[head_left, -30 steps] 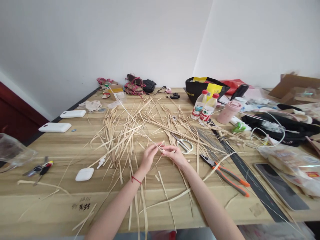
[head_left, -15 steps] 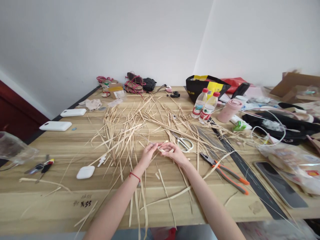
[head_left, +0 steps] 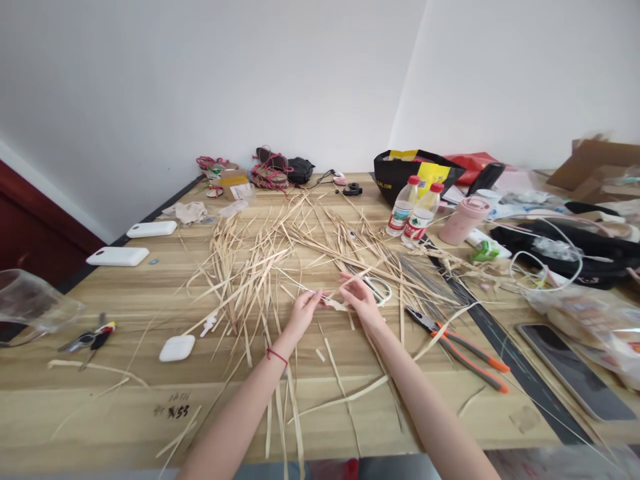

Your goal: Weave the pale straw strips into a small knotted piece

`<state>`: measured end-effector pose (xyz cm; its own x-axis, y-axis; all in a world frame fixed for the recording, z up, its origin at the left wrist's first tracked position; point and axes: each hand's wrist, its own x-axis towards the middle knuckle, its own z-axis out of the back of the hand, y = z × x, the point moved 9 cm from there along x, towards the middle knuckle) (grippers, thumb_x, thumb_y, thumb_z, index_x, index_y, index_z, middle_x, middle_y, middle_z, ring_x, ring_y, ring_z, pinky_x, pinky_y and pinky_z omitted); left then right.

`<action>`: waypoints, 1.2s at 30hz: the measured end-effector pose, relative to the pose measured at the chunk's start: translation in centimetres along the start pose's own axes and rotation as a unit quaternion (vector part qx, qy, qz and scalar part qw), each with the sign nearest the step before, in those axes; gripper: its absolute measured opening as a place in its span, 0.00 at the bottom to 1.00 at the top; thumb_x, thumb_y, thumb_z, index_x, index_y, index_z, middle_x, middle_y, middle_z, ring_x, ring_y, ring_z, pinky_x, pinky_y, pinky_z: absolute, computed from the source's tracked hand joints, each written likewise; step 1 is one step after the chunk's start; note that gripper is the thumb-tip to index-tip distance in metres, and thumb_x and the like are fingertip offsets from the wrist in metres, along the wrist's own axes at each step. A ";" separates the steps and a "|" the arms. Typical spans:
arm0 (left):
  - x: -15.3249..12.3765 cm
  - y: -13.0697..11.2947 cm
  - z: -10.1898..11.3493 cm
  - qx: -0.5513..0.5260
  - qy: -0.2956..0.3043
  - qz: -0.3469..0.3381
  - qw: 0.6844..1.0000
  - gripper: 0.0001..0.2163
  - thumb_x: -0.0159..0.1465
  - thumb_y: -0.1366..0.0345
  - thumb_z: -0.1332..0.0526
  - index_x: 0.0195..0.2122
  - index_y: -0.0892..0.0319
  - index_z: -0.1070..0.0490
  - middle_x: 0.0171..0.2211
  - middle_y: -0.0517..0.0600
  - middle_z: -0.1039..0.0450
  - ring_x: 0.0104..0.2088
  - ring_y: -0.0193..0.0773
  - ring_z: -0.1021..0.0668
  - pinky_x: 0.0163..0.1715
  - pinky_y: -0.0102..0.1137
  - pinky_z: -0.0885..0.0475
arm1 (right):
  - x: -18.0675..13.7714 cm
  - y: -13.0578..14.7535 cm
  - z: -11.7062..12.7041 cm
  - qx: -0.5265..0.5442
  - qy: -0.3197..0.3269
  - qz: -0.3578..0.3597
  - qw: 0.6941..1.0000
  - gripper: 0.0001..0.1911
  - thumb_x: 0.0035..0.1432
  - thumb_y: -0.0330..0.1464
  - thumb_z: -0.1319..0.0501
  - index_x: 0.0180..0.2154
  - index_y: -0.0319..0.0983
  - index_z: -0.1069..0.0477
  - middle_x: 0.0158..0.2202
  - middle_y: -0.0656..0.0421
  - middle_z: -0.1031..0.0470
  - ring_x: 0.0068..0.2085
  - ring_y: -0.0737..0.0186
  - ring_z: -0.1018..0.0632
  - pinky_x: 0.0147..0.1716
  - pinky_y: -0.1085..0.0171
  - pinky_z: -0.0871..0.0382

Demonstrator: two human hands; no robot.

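Note:
My left hand (head_left: 304, 315) is closed in a pinch on thin, pale wires (head_left: 295, 281) that slant up and left from the fingertips. A small pale piece of straw weaving (head_left: 338, 305) sits at the fingertips, between my two hands. My right hand (head_left: 364, 303) is raised just beside it, its curled fingers on a narrow straw strip (head_left: 361, 279). Behind the right fingers lie scissors with white handles (head_left: 381, 291), partly hidden. A loose heap of dry straw strips (head_left: 260, 263) spreads over the table beyond both hands.
Pliers with orange and grey handles (head_left: 470, 357) lie to the right, near a dark phone (head_left: 575, 370). Two red-capped bottles (head_left: 403, 210) and a pink cup (head_left: 465, 220) stand farther back. On the left are a white earphone case (head_left: 177, 348), keys (head_left: 93, 339) and a clear plastic container (head_left: 35, 300).
My right hand has drawn slightly away from the left and lifted, its fingers now more spread, with a straw strip across them. The left hand keeps its pinch. The view has shifted slightly.

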<state>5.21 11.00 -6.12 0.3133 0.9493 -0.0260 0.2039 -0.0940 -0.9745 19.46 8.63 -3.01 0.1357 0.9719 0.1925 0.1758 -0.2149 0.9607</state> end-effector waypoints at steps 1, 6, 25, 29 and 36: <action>0.0 0.0 0.0 0.009 0.001 0.000 1.000 0.14 0.55 0.55 0.40 0.32 0.63 0.27 0.32 0.52 0.25 0.32 0.39 0.23 0.36 0.35 0.28 | 0.0 0.1 0.5 0.007 -0.019 -0.001 1.000 0.20 0.45 0.38 0.36 0.43 0.44 0.30 0.43 0.57 0.28 0.41 0.59 0.27 0.39 0.61 0.34; -0.2 0.4 -0.3 0.012 0.011 0.024 1.000 0.14 0.56 0.55 0.41 0.33 0.63 0.28 0.33 0.52 0.25 0.28 0.38 0.23 0.33 0.36 0.27 | 0.2 -0.3 2.1 0.062 -0.063 -0.024 0.996 0.13 0.44 0.37 0.35 0.35 0.41 0.27 0.36 0.57 0.25 0.34 0.62 0.26 0.33 0.64 0.33; -0.5 0.3 -0.9 0.028 0.049 0.062 0.996 0.14 0.55 0.56 0.41 0.35 0.63 0.28 0.31 0.50 0.25 0.24 0.36 0.24 0.29 0.33 0.27 | -0.4 2.0 5.0 -0.048 -0.196 0.078 0.976 0.11 0.47 0.38 0.37 0.33 0.38 0.27 0.35 0.54 0.24 0.28 0.62 0.24 0.31 0.60 0.29; -0.5 0.3 -0.8 0.021 0.038 0.067 0.997 0.14 0.54 0.56 0.39 0.33 0.63 0.28 0.30 0.50 0.26 0.23 0.36 0.24 0.27 0.33 0.27 | 0.0 2.1 3.8 0.050 -0.135 0.042 0.989 0.16 0.48 0.37 0.38 0.41 0.41 0.29 0.41 0.54 0.25 0.36 0.56 0.23 0.39 0.56 0.30; -0.5 0.4 -1.0 0.015 0.043 0.067 0.997 0.13 0.54 0.56 0.39 0.32 0.63 0.28 0.27 0.49 0.26 0.24 0.37 0.24 0.27 0.34 0.27 | 0.7 2.9 3.3 0.175 -0.066 0.006 0.982 0.21 0.51 0.45 0.45 0.43 0.41 0.29 0.48 0.53 0.29 0.51 0.50 0.29 0.51 0.49 0.38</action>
<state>6.06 10.20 -6.26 0.4140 0.8997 -0.1381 0.1278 -0.2077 -0.9698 23.24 8.37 -0.76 0.2604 0.9532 0.1533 0.4951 -0.2681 0.8264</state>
